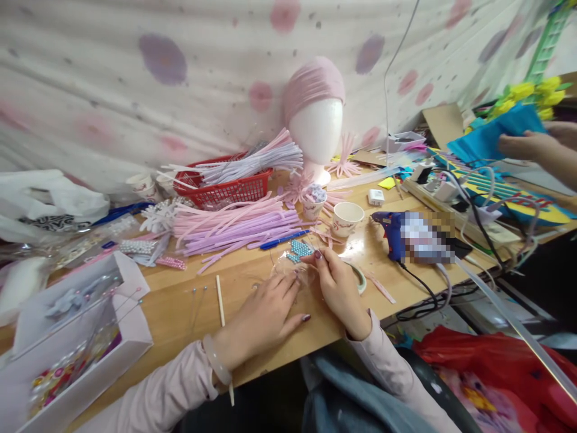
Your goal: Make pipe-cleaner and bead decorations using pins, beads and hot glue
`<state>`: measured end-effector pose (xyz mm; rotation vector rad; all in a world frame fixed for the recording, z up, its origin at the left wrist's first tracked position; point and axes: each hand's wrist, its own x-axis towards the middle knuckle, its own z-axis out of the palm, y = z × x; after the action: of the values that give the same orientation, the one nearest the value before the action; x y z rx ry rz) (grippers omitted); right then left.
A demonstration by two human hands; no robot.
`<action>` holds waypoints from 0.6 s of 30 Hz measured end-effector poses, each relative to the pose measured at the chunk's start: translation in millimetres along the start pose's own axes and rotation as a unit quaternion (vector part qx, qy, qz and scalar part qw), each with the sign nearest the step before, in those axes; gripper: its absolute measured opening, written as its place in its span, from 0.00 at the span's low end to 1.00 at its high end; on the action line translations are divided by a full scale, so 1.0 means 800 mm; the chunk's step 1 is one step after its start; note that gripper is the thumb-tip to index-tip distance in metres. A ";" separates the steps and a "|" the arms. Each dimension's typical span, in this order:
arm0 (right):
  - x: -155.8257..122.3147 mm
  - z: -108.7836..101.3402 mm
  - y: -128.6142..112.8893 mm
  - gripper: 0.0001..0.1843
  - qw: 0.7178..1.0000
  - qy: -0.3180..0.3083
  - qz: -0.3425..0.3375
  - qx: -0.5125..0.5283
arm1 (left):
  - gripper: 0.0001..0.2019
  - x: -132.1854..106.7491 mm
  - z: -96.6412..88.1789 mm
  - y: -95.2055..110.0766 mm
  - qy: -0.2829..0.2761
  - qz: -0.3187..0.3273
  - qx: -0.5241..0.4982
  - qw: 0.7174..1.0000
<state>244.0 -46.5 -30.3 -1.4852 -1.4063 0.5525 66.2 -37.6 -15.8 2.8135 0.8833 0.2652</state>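
Palm down on the table, my left hand (265, 307) lies with its fingers stretched out and its fingertips on the edge of a clear plastic bag (285, 264). Teal pearl beads (299, 248) sit in or on that bag, just beyond my fingers. My right hand (336, 282) is closed in a pinch beside the beads; what its fingers hold is too small to make out. A blue pen (283, 239) lies behind the beads. Close to my right hand is a roll of tape (361, 279). A thin wooden stick (220, 300) passes under my left forearm.
Pink and purple pipe cleaners (234, 225) lie before a red basket (225, 187). Paper cups (347, 219) and a foam head (318, 126) stand behind. White boxes (130, 337) are left; a blue glue gun (390, 231) and power strip (451, 207) right. Another person's hand (525, 147) holds blue material.
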 end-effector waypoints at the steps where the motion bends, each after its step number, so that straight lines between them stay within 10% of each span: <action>1: 0.000 0.000 0.000 0.12 1.000 0.001 -0.002 -0.001 | 0.23 0.003 0.000 -0.001 -0.003 0.008 -0.002 1.000; 10: 0.000 -0.001 -0.003 0.12 1.000 0.005 -0.006 -0.019 | 0.42 0.016 0.006 -0.001 -0.047 -0.010 -0.021 0.999; 18: -0.001 0.000 -0.002 0.11 0.999 0.013 -0.009 -0.034 | 0.37 0.029 0.019 -0.005 -0.003 -0.044 0.004 0.999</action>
<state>242.9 -47.0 -29.5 -1.5261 -1.4293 0.4777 85.9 -23.0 -29.0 2.7720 1.0056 0.2404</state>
